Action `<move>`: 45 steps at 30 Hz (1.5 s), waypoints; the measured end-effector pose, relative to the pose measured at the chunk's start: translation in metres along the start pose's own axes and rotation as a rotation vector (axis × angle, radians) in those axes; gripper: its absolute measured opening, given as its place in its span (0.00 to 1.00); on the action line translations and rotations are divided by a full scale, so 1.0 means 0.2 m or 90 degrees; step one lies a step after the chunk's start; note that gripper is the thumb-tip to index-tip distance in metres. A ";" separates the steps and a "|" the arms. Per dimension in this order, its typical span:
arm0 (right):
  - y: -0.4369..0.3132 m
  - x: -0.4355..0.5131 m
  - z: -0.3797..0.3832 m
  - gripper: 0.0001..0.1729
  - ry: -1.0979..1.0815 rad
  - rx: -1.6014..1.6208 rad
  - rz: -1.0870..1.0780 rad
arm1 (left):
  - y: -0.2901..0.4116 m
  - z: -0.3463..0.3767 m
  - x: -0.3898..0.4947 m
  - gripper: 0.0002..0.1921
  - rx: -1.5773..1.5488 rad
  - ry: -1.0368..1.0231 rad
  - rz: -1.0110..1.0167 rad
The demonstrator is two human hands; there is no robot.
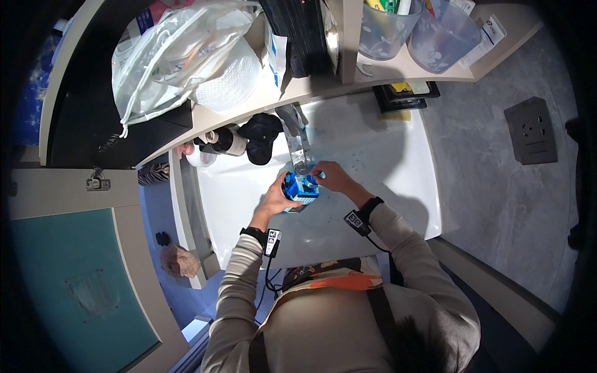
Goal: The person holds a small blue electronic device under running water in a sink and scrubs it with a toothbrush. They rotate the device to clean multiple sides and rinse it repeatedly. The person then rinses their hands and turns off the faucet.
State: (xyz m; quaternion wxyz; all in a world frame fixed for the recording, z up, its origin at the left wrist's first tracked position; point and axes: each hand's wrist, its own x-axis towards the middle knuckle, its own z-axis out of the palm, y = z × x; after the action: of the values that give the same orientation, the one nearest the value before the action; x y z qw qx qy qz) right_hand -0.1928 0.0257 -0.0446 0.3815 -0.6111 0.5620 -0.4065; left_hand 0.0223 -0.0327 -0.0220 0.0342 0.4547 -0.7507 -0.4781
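Note:
A glossy blue container (304, 188) is in the grip of my left hand (274, 199), with the fingers wrapped around its left side and the thumb along the near side. My right hand (336, 178) is at the container's upper right corner. Its fingertips pinch a small blue piece (322, 175); whether this is a cap or part of the container is too small to tell. Both hands are over a white washbasin (326, 233), just in front of the end of a metal faucet (297, 149). Bluish marks show on the basin behind my right hand.
A black item (262, 139), a dark pump bottle (229, 141) and a white bottle (203, 157) line the basin's left rear. Overhead, a shelf (289, 91) bears a plastic bag (182, 60) and translucent cups (445, 39). A black soap holder (403, 100) sits at the back.

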 end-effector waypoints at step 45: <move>-0.07 0.08 0.01 0.08 -0.024 0.026 0.015 | 0.01 -0.02 -0.02 0.53 -0.059 0.057 0.024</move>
State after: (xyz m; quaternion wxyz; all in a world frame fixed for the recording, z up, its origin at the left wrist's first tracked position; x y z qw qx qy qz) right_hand -0.1851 0.0103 -0.0319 0.4093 -0.6037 0.5534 -0.4021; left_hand 0.0249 -0.0314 -0.0162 0.0976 0.4591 -0.7338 -0.4911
